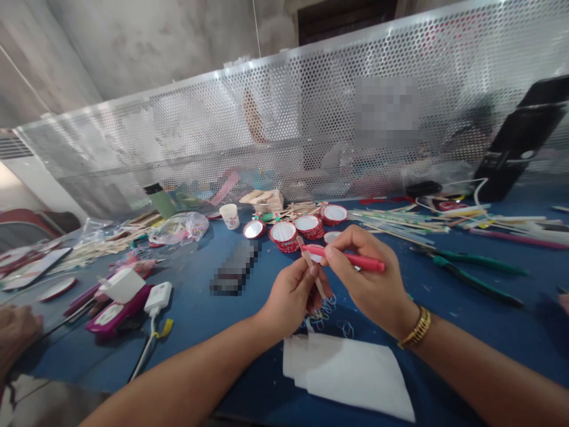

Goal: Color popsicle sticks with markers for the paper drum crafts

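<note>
Left hand [291, 293]: pinching tight on a wooden stick [306, 256], its long axis tilting from near-right to far-left
Right hand [362, 276]: clamping a red pen-like tool [364, 261], tip pointing left, meeting the stick's far end
Red cups [284, 232]: sitting just beyond both hands, showing white insides, contents unclear

No legible text anywhere.

We see a red pen-shaped tool [351, 259], a tan stick [310, 261], a blue table [213, 320], red-and-white caps [283, 232], green-handled pliers [471, 270], a gold bracelet [415, 329] and a silver hole-dotted screen [311, 107].
</note>
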A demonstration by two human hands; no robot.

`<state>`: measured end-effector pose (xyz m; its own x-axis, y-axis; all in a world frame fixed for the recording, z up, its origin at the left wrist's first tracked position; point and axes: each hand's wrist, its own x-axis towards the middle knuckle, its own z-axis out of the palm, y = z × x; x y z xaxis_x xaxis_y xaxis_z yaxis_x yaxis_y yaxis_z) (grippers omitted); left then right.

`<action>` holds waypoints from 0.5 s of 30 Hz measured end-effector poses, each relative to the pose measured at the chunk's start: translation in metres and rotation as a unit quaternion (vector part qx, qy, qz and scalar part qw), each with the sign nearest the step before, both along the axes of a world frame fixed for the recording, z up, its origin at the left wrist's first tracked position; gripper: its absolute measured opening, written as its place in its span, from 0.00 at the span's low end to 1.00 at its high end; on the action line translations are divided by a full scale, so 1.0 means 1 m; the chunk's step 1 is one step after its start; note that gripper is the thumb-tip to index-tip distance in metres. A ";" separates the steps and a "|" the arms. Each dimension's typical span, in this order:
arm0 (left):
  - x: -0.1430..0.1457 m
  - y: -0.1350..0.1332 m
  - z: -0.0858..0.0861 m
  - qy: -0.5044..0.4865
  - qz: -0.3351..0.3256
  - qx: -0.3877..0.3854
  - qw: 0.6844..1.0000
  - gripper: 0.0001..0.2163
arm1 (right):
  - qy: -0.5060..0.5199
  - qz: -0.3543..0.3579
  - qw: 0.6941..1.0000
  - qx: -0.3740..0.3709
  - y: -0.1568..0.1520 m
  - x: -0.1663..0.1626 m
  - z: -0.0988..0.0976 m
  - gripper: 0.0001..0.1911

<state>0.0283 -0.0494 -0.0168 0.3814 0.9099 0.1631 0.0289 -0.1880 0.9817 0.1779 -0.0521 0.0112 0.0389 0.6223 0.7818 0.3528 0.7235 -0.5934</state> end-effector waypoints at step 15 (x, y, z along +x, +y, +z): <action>0.000 0.001 0.000 -0.009 -0.002 -0.002 1.000 0.20 | -0.006 -0.028 1.000 -0.004 0.002 0.001 0.000 0.09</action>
